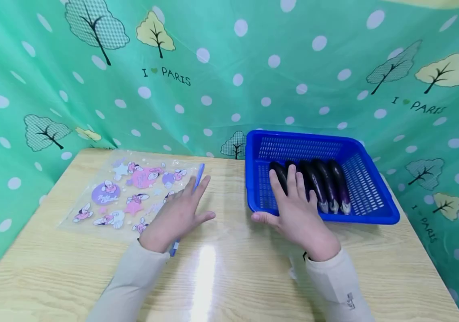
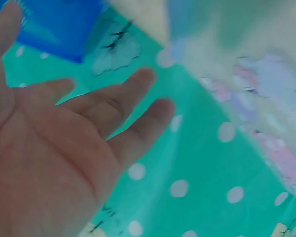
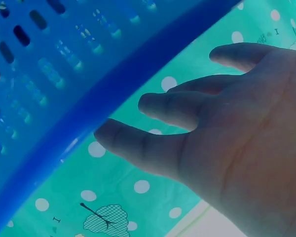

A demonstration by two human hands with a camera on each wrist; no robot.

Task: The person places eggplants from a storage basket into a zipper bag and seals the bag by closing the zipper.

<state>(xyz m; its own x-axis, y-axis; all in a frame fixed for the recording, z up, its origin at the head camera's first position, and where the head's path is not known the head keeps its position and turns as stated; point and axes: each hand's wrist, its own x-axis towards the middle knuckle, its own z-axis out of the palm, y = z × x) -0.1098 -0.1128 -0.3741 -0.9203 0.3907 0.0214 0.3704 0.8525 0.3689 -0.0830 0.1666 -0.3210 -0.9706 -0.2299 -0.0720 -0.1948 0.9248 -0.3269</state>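
In the head view my left hand [image 1: 177,214] is held with fingers spread over the right edge of a clear zip bag [image 1: 108,219] printed with pink and purple cartoon figures. The bag lies flat, its blue slider strip [image 1: 200,174] partly hidden by that hand. My right hand [image 1: 298,210], fingers extended, overlaps the near rim of a blue plastic basket [image 1: 358,218]. Inside the basket several dark purple eggplants [image 1: 326,179] lie side by side; the fingers cover part of the left ones. Both palms, seen in the left wrist view [image 2: 54,158] and right wrist view, hold nothing.
A light wooden table [image 1: 237,277] carries the bag on the left and the basket on the right. Behind it hangs a green dotted curtain [image 1: 213,89] with printed trees, which also runs along both sides.
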